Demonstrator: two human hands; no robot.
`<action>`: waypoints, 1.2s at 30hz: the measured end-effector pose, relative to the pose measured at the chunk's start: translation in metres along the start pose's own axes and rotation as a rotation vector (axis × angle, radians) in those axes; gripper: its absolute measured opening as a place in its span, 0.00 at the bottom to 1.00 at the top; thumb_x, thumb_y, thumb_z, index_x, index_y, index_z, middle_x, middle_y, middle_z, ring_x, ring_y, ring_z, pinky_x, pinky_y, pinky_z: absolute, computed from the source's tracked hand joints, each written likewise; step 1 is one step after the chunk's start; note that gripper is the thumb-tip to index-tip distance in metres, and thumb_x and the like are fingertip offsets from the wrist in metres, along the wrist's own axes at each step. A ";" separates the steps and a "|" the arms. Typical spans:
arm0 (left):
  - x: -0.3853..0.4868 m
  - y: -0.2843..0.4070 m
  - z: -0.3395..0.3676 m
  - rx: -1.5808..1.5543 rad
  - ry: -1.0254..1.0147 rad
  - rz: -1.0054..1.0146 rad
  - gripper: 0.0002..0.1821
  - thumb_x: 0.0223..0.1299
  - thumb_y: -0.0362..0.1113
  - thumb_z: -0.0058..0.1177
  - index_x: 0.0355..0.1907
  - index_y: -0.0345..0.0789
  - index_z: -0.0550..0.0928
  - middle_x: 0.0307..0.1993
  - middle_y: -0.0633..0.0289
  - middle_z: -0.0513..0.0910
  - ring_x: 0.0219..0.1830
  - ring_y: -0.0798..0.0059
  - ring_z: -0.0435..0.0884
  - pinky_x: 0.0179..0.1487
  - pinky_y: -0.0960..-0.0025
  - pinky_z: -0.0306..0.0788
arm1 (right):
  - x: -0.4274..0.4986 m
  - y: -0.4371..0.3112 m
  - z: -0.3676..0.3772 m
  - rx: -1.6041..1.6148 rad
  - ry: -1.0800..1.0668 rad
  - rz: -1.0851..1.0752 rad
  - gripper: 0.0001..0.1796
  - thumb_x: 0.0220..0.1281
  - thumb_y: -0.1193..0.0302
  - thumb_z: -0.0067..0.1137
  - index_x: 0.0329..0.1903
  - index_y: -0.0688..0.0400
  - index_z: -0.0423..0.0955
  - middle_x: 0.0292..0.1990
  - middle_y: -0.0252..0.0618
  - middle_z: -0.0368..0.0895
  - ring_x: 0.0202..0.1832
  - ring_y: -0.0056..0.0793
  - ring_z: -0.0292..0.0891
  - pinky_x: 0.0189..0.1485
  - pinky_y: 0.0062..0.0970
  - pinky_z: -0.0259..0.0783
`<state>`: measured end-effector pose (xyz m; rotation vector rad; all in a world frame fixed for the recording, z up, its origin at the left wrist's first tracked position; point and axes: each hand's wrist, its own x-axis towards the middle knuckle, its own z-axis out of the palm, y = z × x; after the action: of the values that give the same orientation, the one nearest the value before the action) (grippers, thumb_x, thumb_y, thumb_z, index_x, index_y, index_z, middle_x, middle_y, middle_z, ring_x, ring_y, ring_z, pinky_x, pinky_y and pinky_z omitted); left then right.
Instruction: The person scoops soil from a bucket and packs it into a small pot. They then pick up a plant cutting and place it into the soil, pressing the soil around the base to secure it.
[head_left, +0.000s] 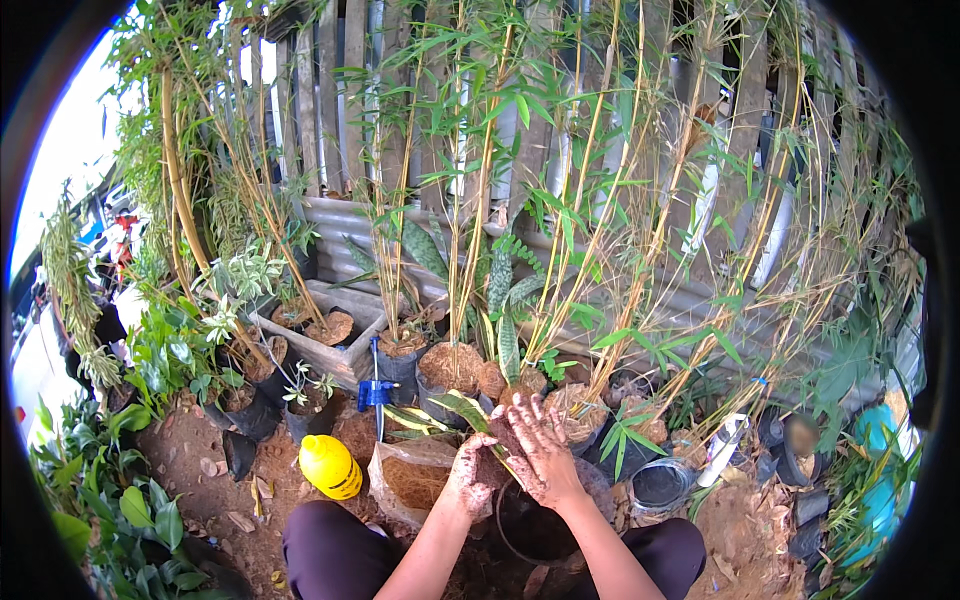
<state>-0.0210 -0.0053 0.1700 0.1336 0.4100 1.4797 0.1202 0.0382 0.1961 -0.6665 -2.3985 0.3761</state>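
Between my two soil-covered hands is a snake plant cutting, its yellow-edged leaf slanting up to the left. My left hand is curled around its lower end and a dark clump of soil. My right hand lies against the other side of the clump, its fingers extended and slightly apart; the palm's contact is hidden. Below them stands a black plastic pot with dark soil inside. Left of the pot, an open clear plastic bag contains brown fibre.
A yellow bottle leans beside the bag, near a blue spray pump head. Potted bamboo lines a corrugated metal sheet and wooden slat fence. A black container and white tube are at right.
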 end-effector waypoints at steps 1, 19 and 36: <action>0.000 0.001 -0.001 -0.003 0.022 -0.019 0.20 0.51 0.31 0.50 0.51 0.37 0.77 0.48 0.60 0.80 0.49 0.64 0.78 0.54 0.60 0.73 | 0.000 0.000 -0.002 -0.064 -0.090 -0.045 0.31 0.70 0.59 0.44 0.70 0.58 0.57 0.70 0.46 0.58 0.73 0.43 0.49 0.75 0.42 0.42; 0.003 -0.003 -0.007 0.094 0.002 -0.014 0.17 0.54 0.34 0.53 0.48 0.34 0.77 0.42 0.58 0.82 0.44 0.64 0.80 0.55 0.60 0.73 | -0.004 0.011 0.006 0.301 0.119 0.111 0.25 0.69 0.62 0.44 0.63 0.62 0.68 0.63 0.51 0.69 0.67 0.47 0.62 0.70 0.36 0.53; 0.007 -0.008 -0.011 0.088 -0.072 -0.054 0.21 0.54 0.32 0.53 0.53 0.33 0.74 0.48 0.56 0.79 0.50 0.62 0.78 0.57 0.61 0.72 | -0.005 0.026 0.021 0.995 0.274 0.327 0.24 0.70 0.57 0.45 0.55 0.63 0.76 0.54 0.47 0.78 0.55 0.31 0.74 0.61 0.30 0.66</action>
<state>-0.0176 -0.0012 0.1556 0.2434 0.4179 1.3997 0.1202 0.0547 0.1670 -0.5615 -1.5396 1.3825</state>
